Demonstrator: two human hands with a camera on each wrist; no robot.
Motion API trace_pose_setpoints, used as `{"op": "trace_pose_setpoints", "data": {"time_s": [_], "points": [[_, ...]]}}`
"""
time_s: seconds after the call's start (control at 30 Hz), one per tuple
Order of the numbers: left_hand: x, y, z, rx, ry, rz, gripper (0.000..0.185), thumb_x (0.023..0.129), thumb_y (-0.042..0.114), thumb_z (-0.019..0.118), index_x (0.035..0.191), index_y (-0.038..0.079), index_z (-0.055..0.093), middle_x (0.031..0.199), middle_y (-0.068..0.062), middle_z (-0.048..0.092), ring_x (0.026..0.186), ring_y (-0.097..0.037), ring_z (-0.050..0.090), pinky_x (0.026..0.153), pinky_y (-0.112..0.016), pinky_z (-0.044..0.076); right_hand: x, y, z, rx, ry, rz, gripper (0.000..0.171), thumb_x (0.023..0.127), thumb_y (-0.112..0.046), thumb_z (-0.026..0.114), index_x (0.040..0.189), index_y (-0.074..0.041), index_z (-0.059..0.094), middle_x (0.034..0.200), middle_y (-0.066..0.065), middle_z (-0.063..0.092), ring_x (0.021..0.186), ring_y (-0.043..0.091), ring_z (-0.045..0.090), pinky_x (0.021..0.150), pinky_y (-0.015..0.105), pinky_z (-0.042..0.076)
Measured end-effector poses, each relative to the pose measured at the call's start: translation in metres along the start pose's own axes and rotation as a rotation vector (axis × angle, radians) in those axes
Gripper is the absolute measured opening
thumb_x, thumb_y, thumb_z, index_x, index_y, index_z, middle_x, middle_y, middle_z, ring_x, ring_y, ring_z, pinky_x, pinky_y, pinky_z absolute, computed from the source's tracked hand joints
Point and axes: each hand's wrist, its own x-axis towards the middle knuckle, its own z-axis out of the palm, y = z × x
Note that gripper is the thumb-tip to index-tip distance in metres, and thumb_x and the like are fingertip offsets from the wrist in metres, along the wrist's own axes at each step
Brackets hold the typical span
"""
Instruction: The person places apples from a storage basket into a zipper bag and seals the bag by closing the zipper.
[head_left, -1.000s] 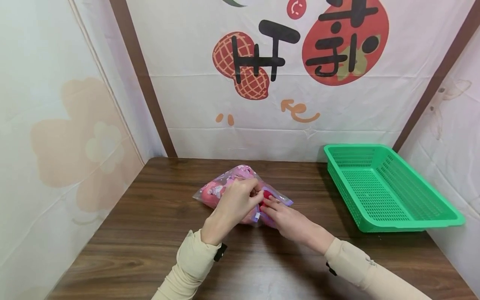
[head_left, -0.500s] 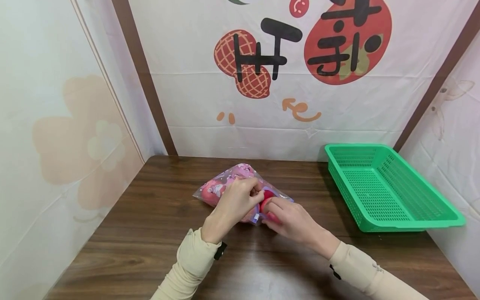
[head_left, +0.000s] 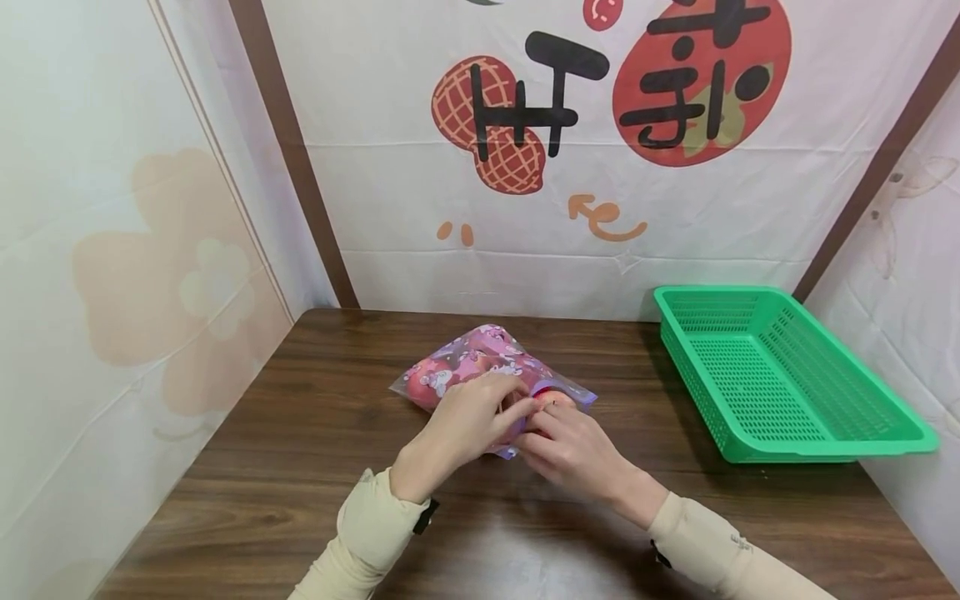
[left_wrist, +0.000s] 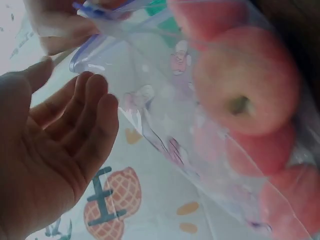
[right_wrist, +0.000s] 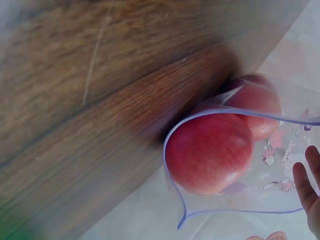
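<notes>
Wood-grain table (head_left: 300, 467) near a green basket (head_left: 787, 375) carries a clear printed zip bag (head_left: 480, 362) of red apples (left_wrist: 247, 95), where the left hand (head_left: 468, 417) rests with relaxed, straight fingers (left_wrist: 87, 125) beside its mouth and the right hand (head_left: 573, 450) pinches the rim.

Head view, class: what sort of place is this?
Probably a small staged booth, not a home: a wooden table walled by printed cloth sheets, with only a green basket and a bag of apples.
</notes>
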Motion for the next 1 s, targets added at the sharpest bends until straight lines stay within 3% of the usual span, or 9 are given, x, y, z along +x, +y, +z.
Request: {"op": "trace_pose_setpoints", "data": {"time_s": [0.13,0.23,0.3,0.37,0.47,0.57,0.8,0.9,1.0], "points": [[-0.016,-0.007,0.000,0.010,-0.115,0.050,0.047,0.090,0.055,0.063,0.123,0.022,0.062,0.101,0.009,0.062,0.084,-0.006,0.058,0.075,-0.028,0.051,-0.003,0.003,-0.005,0.058,0.013,0.029,0.009,0.086,-0.015,0.071,0.094,-0.010,0.072,0.090,0.001,0.064,0.090,0.022,0.060,0.089,0.036,0.049],[-0.022,-0.012,0.005,0.035,-0.128,0.151,0.058,0.083,0.052,0.074,0.128,0.019,0.058,0.114,0.005,0.061,0.101,-0.011,0.060,0.087,-0.033,0.052,-0.004,0.006,-0.009,0.092,0.016,0.041,0.010,0.088,-0.015,0.070,0.096,-0.009,0.071,0.091,0.002,0.064,0.093,0.022,0.060,0.094,0.036,0.047],[-0.023,-0.014,0.012,0.078,-0.073,0.247,0.059,0.078,0.047,0.080,0.123,0.016,0.059,0.112,0.003,0.062,0.104,-0.014,0.060,0.090,-0.033,0.052,-0.004,0.007,-0.010,0.112,0.022,0.052,0.011,0.089,-0.015,0.070,0.098,-0.009,0.072,0.092,0.002,0.064,0.092,0.022,0.060,0.094,0.038,0.048],[-0.023,-0.015,0.019,0.131,0.029,0.336,0.049,0.078,0.037,0.083,0.115,0.014,0.061,0.105,0.002,0.064,0.100,-0.015,0.062,0.087,-0.032,0.053,-0.003,0.008,-0.010,0.120,0.036,0.067,0.010,0.090,-0.014,0.068,0.098,-0.009,0.071,0.092,0.002,0.064,0.089,0.021,0.059,0.092,0.038,0.048],[-0.022,-0.015,0.026,0.189,0.171,0.394,0.035,0.081,0.026,0.081,0.108,0.011,0.066,0.098,0.002,0.068,0.091,-0.015,0.065,0.081,-0.029,0.054,0.001,0.009,-0.012,0.143,0.052,0.103,0.011,0.090,-0.015,0.068,0.099,-0.009,0.071,0.093,0.001,0.064,0.087,0.019,0.059,0.084,0.034,0.050],[-0.020,-0.015,0.027,0.186,0.241,0.378,0.022,0.085,0.016,0.077,0.105,0.011,0.070,0.093,0.002,0.069,0.084,-0.014,0.067,0.075,-0.029,0.056,0.004,0.010,-0.015,0.171,0.051,0.151,0.015,0.086,-0.012,0.073,0.100,-0.009,0.072,0.097,0.000,0.065,0.088,0.016,0.059,0.079,0.029,0.050],[-0.018,-0.018,0.020,0.118,0.262,0.252,0.014,0.083,0.004,0.070,0.092,0.014,0.065,0.090,0.003,0.068,0.070,-0.012,0.061,0.059,-0.031,0.053,-0.005,0.031,-0.038,0.229,-0.029,0.423,0.025,0.081,0.002,0.072,0.104,-0.007,0.070,0.102,0.001,0.062,0.096,0.014,0.058,0.080,0.025,0.053],[-0.018,-0.019,0.017,0.103,0.250,0.214,0.013,0.083,0.004,0.070,0.090,0.013,0.063,0.088,0.003,0.067,0.068,-0.012,0.057,0.058,-0.031,0.052,-0.018,0.043,-0.048,0.193,-0.135,0.569,0.033,0.077,0.009,0.070,0.105,-0.006,0.068,0.102,0.002,0.062,0.098,0.017,0.059,0.078,0.029,0.055],[-0.018,-0.019,0.017,0.108,0.241,0.201,0.012,0.083,0.006,0.071,0.087,0.013,0.063,0.086,0.003,0.066,0.068,-0.011,0.056,0.058,-0.031,0.052,-0.033,0.048,-0.052,0.137,-0.344,0.672,0.041,0.072,0.009,0.074,0.110,-0.006,0.066,0.105,0.005,0.062,0.100,0.021,0.060,0.082,0.037,0.055]]}}
